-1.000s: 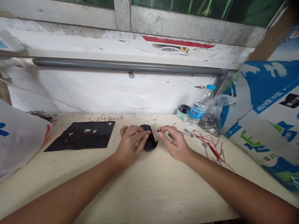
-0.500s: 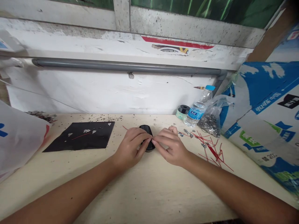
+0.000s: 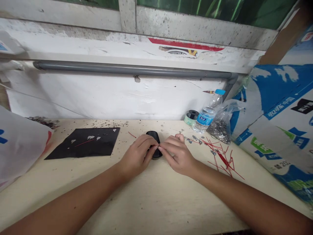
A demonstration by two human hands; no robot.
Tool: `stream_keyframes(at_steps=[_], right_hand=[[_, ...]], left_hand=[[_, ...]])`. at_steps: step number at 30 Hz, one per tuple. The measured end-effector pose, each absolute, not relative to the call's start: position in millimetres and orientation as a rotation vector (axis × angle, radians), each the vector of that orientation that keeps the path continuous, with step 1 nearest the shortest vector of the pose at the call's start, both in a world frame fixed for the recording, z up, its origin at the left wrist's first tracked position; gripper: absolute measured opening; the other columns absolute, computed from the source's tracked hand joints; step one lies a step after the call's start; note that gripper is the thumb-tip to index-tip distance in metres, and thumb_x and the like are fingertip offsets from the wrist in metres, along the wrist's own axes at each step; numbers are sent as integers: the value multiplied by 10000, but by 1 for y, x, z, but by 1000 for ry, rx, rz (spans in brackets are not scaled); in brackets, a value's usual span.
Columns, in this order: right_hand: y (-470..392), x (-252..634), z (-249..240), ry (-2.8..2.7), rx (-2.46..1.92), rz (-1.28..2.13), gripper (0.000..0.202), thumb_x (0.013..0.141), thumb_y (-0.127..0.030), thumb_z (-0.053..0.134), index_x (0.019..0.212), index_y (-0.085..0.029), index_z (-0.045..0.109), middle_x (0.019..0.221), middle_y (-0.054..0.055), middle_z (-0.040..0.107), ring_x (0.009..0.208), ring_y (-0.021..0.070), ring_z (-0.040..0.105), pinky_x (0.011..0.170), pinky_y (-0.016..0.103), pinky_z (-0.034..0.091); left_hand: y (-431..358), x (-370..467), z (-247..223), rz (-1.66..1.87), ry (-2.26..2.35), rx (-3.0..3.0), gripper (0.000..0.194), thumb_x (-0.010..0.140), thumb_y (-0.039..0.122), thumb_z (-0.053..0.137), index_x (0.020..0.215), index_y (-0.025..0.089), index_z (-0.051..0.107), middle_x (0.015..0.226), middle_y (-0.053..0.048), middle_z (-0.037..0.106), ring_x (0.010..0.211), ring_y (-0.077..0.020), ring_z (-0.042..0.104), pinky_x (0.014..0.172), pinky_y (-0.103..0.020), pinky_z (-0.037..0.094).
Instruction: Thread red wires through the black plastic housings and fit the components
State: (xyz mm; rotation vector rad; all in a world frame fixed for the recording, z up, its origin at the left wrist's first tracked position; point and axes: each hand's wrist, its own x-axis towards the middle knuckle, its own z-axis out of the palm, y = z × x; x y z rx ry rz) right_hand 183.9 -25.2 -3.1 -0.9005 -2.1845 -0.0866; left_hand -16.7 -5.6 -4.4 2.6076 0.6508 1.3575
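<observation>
My left hand [image 3: 139, 152] and my right hand [image 3: 177, 151] meet fingertip to fingertip at the middle of the table. Each is closed in a pinch, and whatever lies between the fingers is too small to make out. Behind and below the fingertips is a black oblong object [image 3: 153, 134], partly covered by my left hand. Red wire pieces [image 3: 223, 160] lie loose to the right of my right hand, with small metal parts [image 3: 195, 138] scattered near them. A short red wire [image 3: 132, 134] lies just behind my left hand.
A black sheet [image 3: 90, 150] holds small metal pieces and a red wire at left. Beyond my right hand stand a tape roll [image 3: 189, 120], a water bottle [image 3: 204, 119] and a plastic bag [image 3: 220, 129] of metal parts. A printed carton [image 3: 276, 130] borders the right; a white bag [image 3: 22, 143] borders the left.
Both hands stay in nearly the same place, fingertips still together. Only a very slight shift of the fingers shows.
</observation>
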Motion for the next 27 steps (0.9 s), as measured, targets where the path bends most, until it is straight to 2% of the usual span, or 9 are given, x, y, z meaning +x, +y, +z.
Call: stream_keyframes(at_steps=[10, 27], right_hand=[[-26, 184, -5, -2219, -927, -142, 291, 1016, -203, 412, 777, -172, 575, 706, 0, 506, 698, 146, 447, 778, 368, 262], [-27, 181, -9, -2217, -956, -86, 288, 1014, -186, 417, 745, -174, 520, 707, -9, 502, 716, 144, 463, 774, 371, 231]], left_hand=[[-2, -17, -7, 1355, 634, 2634, 152, 955, 50, 489, 1022, 162, 568, 930, -85, 641, 887, -187, 586, 791, -338, 512], [-1, -18, -14, 1437, 592, 2637, 224, 904, -15, 510, 1020, 145, 617, 923, -84, 665, 858, -177, 613, 768, -321, 528]])
